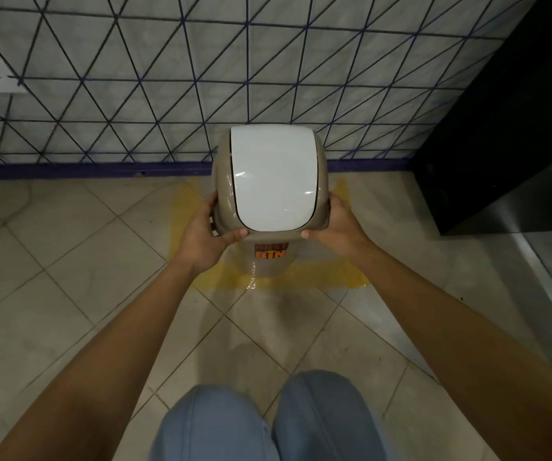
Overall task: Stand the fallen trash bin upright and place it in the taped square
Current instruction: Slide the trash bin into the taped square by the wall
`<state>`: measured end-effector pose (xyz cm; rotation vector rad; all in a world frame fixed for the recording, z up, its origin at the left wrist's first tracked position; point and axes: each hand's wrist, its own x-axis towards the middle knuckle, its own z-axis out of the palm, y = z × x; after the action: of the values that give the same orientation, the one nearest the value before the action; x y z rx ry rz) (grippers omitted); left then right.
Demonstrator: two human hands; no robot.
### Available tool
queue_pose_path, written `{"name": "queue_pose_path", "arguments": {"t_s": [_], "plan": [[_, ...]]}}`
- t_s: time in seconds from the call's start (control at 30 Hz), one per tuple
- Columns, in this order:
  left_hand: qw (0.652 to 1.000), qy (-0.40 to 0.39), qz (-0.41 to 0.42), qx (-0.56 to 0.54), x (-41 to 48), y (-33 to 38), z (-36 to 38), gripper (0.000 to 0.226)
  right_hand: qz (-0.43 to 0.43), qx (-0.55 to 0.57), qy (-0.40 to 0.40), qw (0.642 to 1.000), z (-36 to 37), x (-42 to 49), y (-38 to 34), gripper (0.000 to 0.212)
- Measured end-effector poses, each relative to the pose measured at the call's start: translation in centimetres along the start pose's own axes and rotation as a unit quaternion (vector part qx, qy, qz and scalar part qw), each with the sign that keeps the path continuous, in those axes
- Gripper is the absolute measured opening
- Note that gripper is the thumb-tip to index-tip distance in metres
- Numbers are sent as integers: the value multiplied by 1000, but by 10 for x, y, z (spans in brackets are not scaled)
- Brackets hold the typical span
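Both hands, left hand (203,227) and right hand (341,224), clasp the upright trash bin (269,191) by its lid sides, within the yellow taped square (321,279) beside the wall (168,78); open floor (84,277) left.

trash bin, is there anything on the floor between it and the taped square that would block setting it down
Nothing visible blocks it. The trash bin is upright, held at its top by the left hand and right hand, right over the yellow taped square. The floor tiles inside the tape that show look bare; the patch under the bin is hidden.
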<state>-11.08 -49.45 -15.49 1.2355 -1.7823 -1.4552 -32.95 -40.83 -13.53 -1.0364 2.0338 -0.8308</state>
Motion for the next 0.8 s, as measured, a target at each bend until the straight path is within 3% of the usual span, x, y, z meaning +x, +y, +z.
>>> {"name": "queue_pose_path", "arguments": {"t_s": [0.53,0.8], "plan": [[999,-25,22,22,43,-2,-11,87,-19,3,23,1000,-2,33,-10,89],[1000,-23,15,9,65,0,-5,102,-47,11,30,998,-10,54,-9,90]]}}
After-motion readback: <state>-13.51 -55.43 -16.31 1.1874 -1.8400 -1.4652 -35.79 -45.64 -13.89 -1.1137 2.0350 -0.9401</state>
